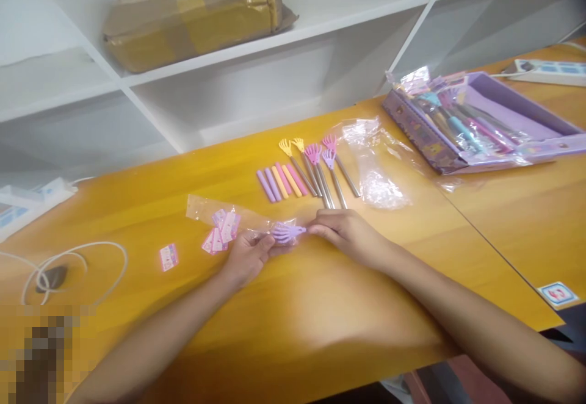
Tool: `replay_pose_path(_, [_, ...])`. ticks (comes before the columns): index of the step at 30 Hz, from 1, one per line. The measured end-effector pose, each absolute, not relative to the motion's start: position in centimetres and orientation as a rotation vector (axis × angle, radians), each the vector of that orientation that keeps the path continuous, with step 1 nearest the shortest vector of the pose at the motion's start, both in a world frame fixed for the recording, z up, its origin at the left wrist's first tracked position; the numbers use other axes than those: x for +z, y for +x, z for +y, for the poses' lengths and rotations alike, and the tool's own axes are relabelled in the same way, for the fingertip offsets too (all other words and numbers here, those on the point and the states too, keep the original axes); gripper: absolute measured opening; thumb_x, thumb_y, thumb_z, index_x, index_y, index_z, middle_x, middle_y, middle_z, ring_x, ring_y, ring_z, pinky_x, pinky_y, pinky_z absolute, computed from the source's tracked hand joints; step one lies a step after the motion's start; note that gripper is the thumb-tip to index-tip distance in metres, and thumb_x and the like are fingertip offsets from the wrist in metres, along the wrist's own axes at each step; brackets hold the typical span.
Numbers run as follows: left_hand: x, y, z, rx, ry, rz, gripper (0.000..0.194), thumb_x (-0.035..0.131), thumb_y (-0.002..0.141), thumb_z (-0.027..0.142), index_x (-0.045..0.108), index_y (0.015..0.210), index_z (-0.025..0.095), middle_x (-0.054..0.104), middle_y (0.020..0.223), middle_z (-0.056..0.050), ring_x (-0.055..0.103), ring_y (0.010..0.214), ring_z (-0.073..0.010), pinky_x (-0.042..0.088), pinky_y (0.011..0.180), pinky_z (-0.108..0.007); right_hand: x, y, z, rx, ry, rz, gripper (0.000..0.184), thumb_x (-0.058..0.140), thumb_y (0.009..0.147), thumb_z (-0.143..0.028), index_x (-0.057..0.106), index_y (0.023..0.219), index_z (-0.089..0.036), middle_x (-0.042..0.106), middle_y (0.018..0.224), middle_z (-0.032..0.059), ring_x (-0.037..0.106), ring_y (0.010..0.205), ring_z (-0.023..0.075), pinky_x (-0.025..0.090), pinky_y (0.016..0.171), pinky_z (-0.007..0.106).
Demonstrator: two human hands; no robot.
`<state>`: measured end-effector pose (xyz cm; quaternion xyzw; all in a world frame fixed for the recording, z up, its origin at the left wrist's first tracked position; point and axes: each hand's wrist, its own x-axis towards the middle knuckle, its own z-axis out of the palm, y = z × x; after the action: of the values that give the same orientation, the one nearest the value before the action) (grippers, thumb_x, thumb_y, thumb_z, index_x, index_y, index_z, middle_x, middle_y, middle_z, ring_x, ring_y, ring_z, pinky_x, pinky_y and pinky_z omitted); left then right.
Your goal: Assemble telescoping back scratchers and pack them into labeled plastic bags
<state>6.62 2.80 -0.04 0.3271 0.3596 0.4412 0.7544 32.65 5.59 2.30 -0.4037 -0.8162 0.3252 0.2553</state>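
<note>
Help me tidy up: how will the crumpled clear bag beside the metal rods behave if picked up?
The bag will probably flop, since its film lies wrinkled. It looks light for its size, being thin and transparent. Its shiny highlights suggest slipperiness.

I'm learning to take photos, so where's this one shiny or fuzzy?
Head view: pale glare on the wooden table, bright glints on the crinkled plastic bag, print on the lone pink card too fuzzy to read, square blocks hiding the bottom-left corner.
</note>
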Motion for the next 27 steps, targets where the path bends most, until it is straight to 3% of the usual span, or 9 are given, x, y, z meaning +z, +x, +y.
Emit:
replay_pose_path(6, [-0.4, 6.9, 2.6, 1.098, 0.643, 0.858, 0.042, 0.099, 0.073, 0.045, 0.079, 0.096, 0.016, 0.084, 0.102, -0.008, 0.082, 0.102, -0.0307, 0.062, 0.107, -0.059, 1.3, 31.1, 4.3, 0.851, -1.203, -2.130, 0.055, 0.042, 0.114, -0.055, 0.079, 0.095, -0.019, 0.070, 0.085, 0.0070, 0.068, 0.079, 0.0176, 0.050, 0.075, 0.029])
replay_pose_path(15, [-1.0, 6.6, 2.0, 0.982, 1.042, 1.084, 0.026, 0.092, 0.081, 0.031, 0.077, 0.095, 0.016, 0.081, 0.090, -0.006, 0.075, 0.082, -0.0187, 0.063, 0.083, -0.032, 2.3, 31.3, 4.1, 0.920, -1.117, -2.242, 0.045, 0.044, 0.115, -0.047, 0.079, 0.109, -0.020, 0.074, 0.098, 0.0091, 0.070, 0.089, 0.0198, 0.054, 0.083, 0.033])
replay_pose_path(27, [0.1, 7.2, 1.8, 0.938, 1.115, 1.151, 0.021, 0.089, 0.078, 0.031, 0.077, 0.083, 0.015, 0.076, 0.077, -0.005, 0.070, 0.070, -0.0183, 0.059, 0.072, -0.031, 2.9, 31.2, 3.6, 1.056, -1.121, -2.201, 0.045, 0.047, 0.114, -0.049, 0.081, 0.108, -0.021, 0.073, 0.092, 0.0073, 0.069, 0.084, 0.0175, 0.052, 0.081, 0.029])
